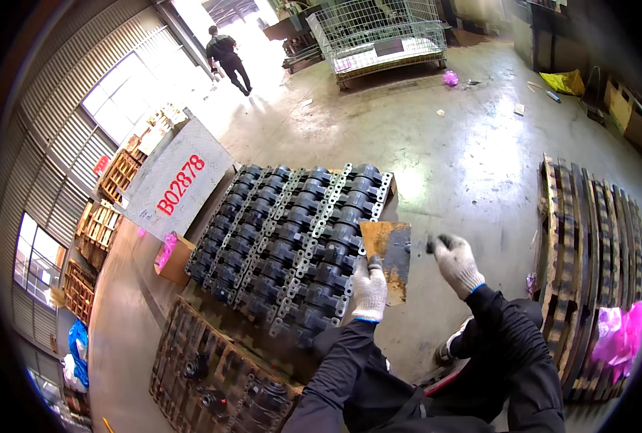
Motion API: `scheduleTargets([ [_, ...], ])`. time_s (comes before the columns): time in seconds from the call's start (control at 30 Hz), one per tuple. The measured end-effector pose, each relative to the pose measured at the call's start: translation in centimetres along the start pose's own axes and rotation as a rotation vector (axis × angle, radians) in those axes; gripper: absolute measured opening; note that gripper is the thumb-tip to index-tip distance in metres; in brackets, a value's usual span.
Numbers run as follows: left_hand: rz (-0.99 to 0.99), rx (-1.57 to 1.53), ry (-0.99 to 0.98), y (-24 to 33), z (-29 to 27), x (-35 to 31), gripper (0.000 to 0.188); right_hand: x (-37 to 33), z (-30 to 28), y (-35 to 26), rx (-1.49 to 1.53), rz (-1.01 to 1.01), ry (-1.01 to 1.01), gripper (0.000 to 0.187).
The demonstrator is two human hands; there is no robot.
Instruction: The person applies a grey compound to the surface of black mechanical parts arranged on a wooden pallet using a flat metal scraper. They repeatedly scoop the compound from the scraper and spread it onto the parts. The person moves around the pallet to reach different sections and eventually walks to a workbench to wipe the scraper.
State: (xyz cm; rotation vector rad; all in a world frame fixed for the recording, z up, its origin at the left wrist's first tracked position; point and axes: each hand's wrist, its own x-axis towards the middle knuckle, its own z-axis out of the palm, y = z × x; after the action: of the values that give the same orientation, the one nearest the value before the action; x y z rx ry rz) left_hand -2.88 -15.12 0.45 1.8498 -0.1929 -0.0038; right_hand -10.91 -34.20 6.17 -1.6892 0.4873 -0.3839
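Observation:
A thin rectangular plate (395,254), rust-brown on one part and grey on the rest, stands out beside the near right end of the black castings. My left hand (370,292), in a white knit glove with dark fingertips, is closed on its left edge. To the right of the plate and apart from it, my right hand (458,265) is raised in a matching glove. Its fingers are curled together, and whatever they may hold is too small to make out. The black ribbed metal castings (285,238) lie in long rows on a pallet, with drilled flanges between them.
Left of the castings leans a grey board (180,169) with red markings, near a cardboard box (174,260). A wooden pallet (213,368) bears a few black parts. Stacked pallets (588,267) stand right, with pink plastic (619,339). Beyond are a wire cage (379,43) and a walking person (227,58).

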Motion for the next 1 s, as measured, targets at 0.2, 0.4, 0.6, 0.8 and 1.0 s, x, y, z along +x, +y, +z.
scheduleTargets([
  [0.2,-0.179,-0.495,0.044,-0.7,-1.3,1.6,0.031,3.6,-3.3,-1.6,0.684,0.065,0.178,0.023],
  [0.4,-0.182,-0.84,-0.252,4.5,-2.1,3.6,0.055,4.6,-4.3,-1.1,0.432,-0.2,0.301,0.019],
  [0.6,-0.467,-1.201,-0.255,3.6,0.7,3.9,0.039,3.2,-1.4,-2.5,0.284,-0.02,-0.013,0.022],
  [0.8,-0.417,-1.09,-0.382,4.6,1.1,2.8,0.044,1.7,-0.8,-2.1,0.157,0.16,-0.197,0.028],
  [1.0,-0.262,-0.919,-0.356,5.8,0.2,0.7,0.048,0.9,0.0,-2.5,0.026,0.108,-0.239,0.032],
])
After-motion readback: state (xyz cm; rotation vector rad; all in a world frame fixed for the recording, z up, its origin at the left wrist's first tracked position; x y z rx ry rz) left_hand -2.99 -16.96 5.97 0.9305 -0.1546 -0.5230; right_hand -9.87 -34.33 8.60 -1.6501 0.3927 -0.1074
